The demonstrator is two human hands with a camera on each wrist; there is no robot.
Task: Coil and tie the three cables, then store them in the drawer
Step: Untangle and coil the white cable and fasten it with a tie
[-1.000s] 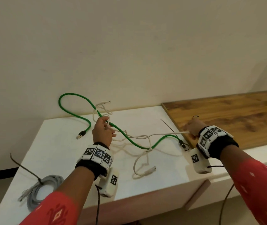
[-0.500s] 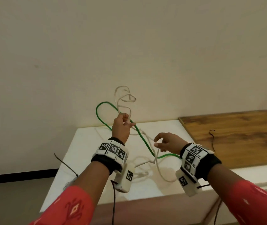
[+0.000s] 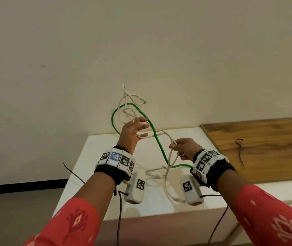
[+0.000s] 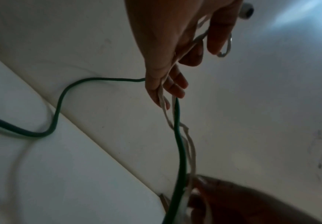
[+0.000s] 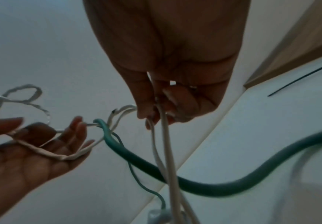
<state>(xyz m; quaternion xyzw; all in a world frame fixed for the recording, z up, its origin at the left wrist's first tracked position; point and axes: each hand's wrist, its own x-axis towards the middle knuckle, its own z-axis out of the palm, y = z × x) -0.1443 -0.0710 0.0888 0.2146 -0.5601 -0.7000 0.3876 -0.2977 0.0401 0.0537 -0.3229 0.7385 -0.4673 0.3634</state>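
Note:
A white cable (image 3: 164, 134) is tangled with a green cable (image 3: 157, 141) above the white table (image 3: 106, 153). My left hand (image 3: 138, 128) is raised; the white cable (image 5: 49, 154) lies across its palm under loosely curled fingers, and loops stand above it. My right hand (image 3: 179, 148) is lower and to the right and pinches two white strands (image 5: 168, 144) that hang down to the table. The green cable (image 4: 181, 151) passes between the hands, held by neither, and trails onto the table (image 5: 213, 188). The white cable's plug (image 3: 177, 198) rests near the front edge.
A wooden top (image 3: 257, 148) adjoins the table on the right, with a thin black tie (image 3: 240, 153) lying on it. Another thin black tie (image 3: 74, 174) sticks out over the table's left edge. A plain wall stands close behind.
Both hands have risen from the tabletop. The left hand lifted the white cable's loops high, and the right hand came in from the table's right end to take the hanging white strands.

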